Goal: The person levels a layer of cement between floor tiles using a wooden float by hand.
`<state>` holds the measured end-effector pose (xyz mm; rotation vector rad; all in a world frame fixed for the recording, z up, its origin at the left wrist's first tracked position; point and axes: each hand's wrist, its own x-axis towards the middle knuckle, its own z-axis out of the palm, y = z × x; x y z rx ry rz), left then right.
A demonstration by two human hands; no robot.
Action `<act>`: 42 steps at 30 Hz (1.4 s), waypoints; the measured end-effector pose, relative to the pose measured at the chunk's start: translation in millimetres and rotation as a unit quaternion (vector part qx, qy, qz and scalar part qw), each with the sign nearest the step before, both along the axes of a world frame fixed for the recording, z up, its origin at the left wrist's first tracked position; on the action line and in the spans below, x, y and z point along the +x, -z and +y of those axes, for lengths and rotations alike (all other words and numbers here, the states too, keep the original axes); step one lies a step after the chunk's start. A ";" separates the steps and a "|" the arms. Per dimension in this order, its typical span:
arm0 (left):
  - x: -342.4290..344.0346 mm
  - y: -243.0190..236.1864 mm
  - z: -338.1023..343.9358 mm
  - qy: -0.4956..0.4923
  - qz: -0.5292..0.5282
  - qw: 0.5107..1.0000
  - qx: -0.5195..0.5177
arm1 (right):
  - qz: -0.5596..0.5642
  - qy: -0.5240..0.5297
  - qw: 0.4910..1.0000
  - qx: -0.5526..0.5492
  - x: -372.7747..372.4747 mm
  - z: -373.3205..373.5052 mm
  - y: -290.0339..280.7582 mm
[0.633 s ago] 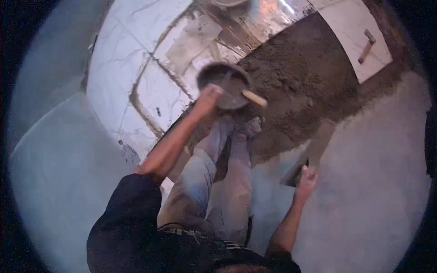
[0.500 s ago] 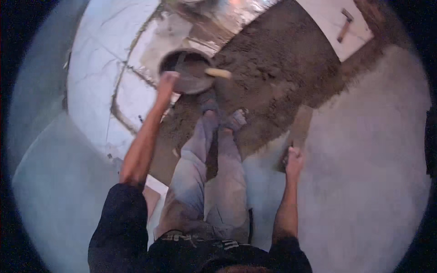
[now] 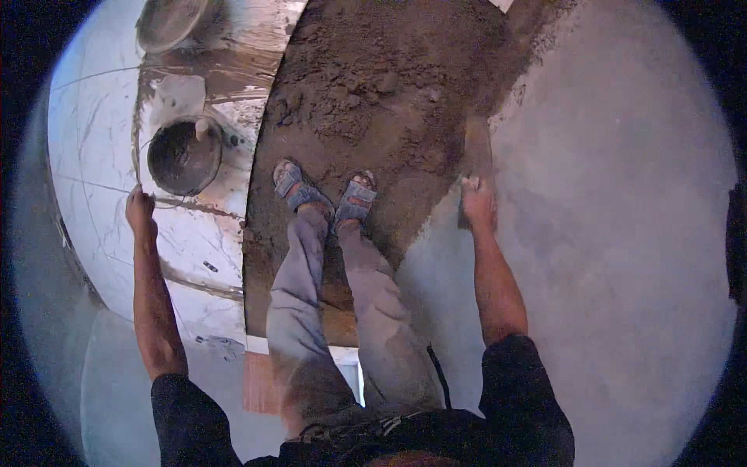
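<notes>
My left hand (image 3: pixel 142 208) is closed beside a dark round basin (image 3: pixel 175 159), at its lower left; I cannot make out what its fingers hold. The basin sits over the dirty white tiles, with a pale tool handle (image 3: pixel 201 128) standing up inside. My right hand (image 3: pixel 477 198) grips a long, flat metal trowel (image 3: pixel 480 140) along the edge of the dark, lumpy mortar bed (image 3: pixel 366 86). My sandalled feet stand on that mortar between my two hands.
A second round basin (image 3: pixel 173 17) is at the upper left on the mortar-smeared tiles (image 3: pixel 101 132). A smooth grey floor (image 3: pixel 622 194) stretches along the right and lower left. A reddish piece (image 3: pixel 261 377) shows beside my legs.
My view has swung round, so the hammer on the far tile has left it. The basin and my left hand are farther left, the basin now clear of my feet and over the tiles.
</notes>
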<state>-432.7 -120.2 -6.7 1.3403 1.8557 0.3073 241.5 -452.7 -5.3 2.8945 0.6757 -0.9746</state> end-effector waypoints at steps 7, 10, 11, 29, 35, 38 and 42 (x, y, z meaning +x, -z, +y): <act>184.1 -72.5 -60.6 -0.043 0.085 0.987 0.128 | -0.055 -0.055 0.976 0.202 64.1 35.6 120.8; 273.7 -120.4 -102.8 0.059 -0.071 0.988 -0.123 | -0.039 -0.046 0.987 0.152 75.5 75.1 145.1; 294.3 -136.6 -105.3 0.227 -0.083 0.956 -0.168 | -0.048 -0.041 0.984 0.167 87.1 90.7 171.1; 363.2 -64.7 -71.2 0.625 0.110 0.772 -0.022 | -0.068 -0.091 0.965 0.238 44.9 77.5 207.3; 349.8 -66.1 -74.8 0.615 0.087 0.783 -0.041 | -0.347 -0.195 0.882 0.254 226.3 148.1 240.9; 328.5 -66.7 -74.4 0.580 0.090 0.806 -0.081 | -0.278 -0.056 0.925 0.255 251.6 177.6 253.4; 312.8 -71.7 -74.7 0.543 0.111 0.827 -0.093 | 0.023 0.258 0.923 0.285 209.3 219.1 238.7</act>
